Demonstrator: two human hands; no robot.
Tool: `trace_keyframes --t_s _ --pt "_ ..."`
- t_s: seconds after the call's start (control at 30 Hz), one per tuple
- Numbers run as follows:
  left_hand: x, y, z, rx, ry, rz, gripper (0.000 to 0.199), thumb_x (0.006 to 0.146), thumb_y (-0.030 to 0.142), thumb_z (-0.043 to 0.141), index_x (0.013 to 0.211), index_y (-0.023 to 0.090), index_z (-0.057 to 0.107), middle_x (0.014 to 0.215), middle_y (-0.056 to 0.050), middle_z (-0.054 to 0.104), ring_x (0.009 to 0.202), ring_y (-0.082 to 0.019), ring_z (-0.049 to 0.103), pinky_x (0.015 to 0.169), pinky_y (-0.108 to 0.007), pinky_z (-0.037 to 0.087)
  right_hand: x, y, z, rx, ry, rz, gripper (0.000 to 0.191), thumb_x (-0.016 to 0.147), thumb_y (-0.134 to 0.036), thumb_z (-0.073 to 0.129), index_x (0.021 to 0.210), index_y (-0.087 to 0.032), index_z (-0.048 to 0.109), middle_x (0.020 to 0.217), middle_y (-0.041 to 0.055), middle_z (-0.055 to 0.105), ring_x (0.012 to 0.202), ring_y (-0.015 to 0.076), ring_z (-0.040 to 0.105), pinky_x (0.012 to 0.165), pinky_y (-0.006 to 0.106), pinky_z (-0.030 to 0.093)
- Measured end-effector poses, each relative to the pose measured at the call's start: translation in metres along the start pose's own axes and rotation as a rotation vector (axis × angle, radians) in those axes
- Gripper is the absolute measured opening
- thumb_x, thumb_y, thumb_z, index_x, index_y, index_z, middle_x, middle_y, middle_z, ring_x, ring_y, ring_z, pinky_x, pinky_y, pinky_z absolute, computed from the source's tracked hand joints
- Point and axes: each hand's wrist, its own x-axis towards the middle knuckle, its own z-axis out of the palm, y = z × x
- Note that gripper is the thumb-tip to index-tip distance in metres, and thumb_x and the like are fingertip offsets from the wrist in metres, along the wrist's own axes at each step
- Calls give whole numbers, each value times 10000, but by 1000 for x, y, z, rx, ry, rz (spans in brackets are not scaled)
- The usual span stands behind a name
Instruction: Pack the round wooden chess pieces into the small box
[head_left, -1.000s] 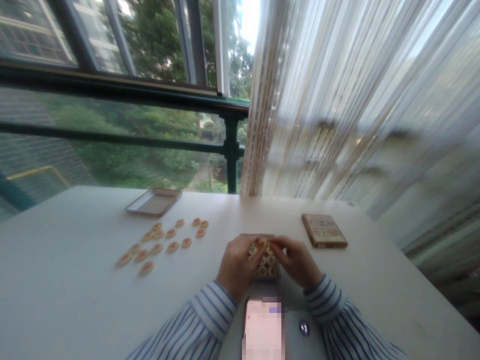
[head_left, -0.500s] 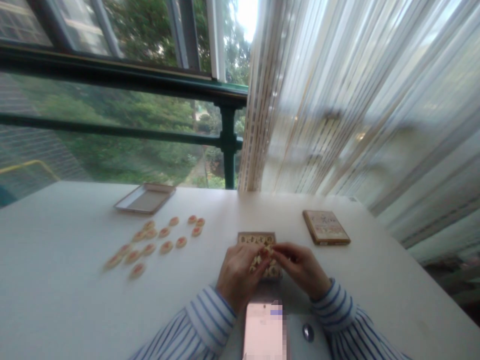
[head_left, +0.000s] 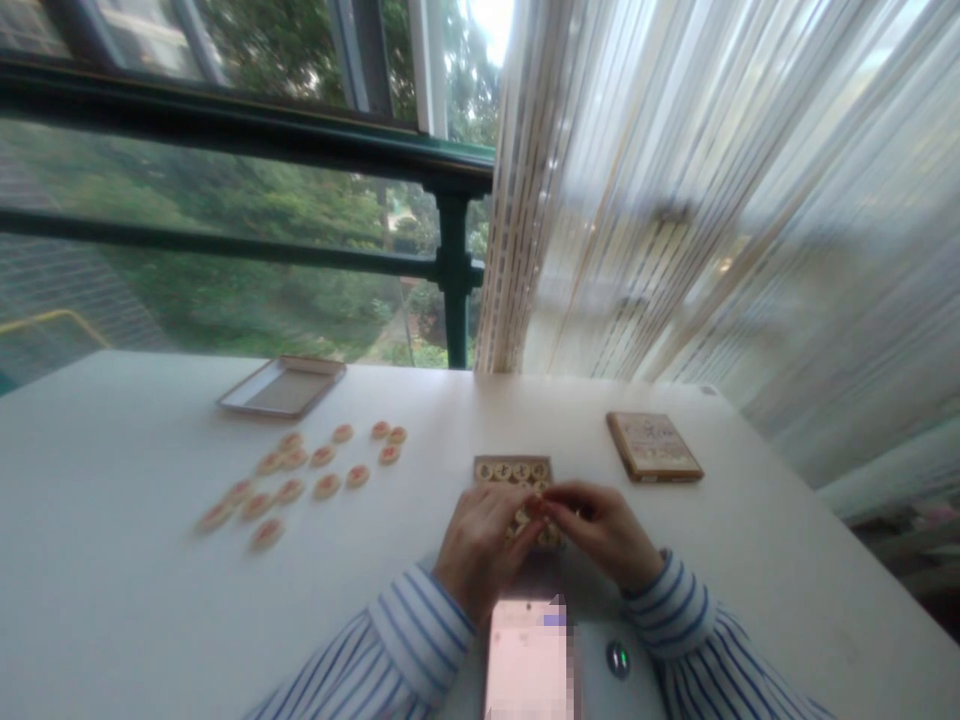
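Note:
A small box (head_left: 513, 461) holds rows of round pieces with dark characters, right in front of me. Over its left part is my left hand (head_left: 486, 530), closed, its thumb and fingertips pinched at a small reddish round piece (head_left: 537, 505). My right hand (head_left: 602, 525) comes in from the right, and its thumb and fingertips close on the same piece. Both hands cover much of the box. Several round pieces with red characters (head_left: 327, 486) lie loose on the white table to the left.
An open shallow tray (head_left: 289, 388) rests at the back left of the white table (head_left: 135, 600). A flat closed box (head_left: 658, 447) lies at the right. A phone (head_left: 529, 660) and a small dark oval device (head_left: 619, 659) are near me. Railing and striped curtain stand behind.
The view has shifted slightly, so the table items sit a little higher in the picture. Both hands remain together over the box, with their fingertips slightly closer. Green lights now show on the oval device.

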Motion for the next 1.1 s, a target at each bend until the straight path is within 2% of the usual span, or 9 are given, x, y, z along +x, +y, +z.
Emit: trace_keyframes --t_s 0.23,0.37,0.83,1.1 --pt "-1 0 -4 -54 -43 -18 195 772 220 550 964 197 579 896 -49 652 877 -179 576 784 -338 447 1 4 -2 -34 30 -1 211 739 -316 578 856 -163 664 746 43 674 614 124 567 554 233 454" --pt "-3 -2 -4 -51 -34 -58 185 799 196 502 962 190 589 885 -52 659 844 -172 588 752 -324 457 0 5 -3 -53 34 -19 202 743 -295 569 866 -168 667 737 40 675 579 113 546 519 221 430" --pt "-4 -2 -3 -112 -40 -162 163 788 253 536 897 211 650 790 -30 691 732 -149 620 681 -295 479 -1 3 -2 -69 37 -133 175 752 -247 546 850 -171 669 724 37 671 580 104 540 528 211 431" --pt "-3 0 -3 -170 -25 -267 136 771 270 558 852 214 652 763 -21 676 718 -145 612 658 -282 488 -2 2 -2 -112 43 -165 166 754 -243 553 875 -187 652 718 24 663 597 105 545 541 214 432"
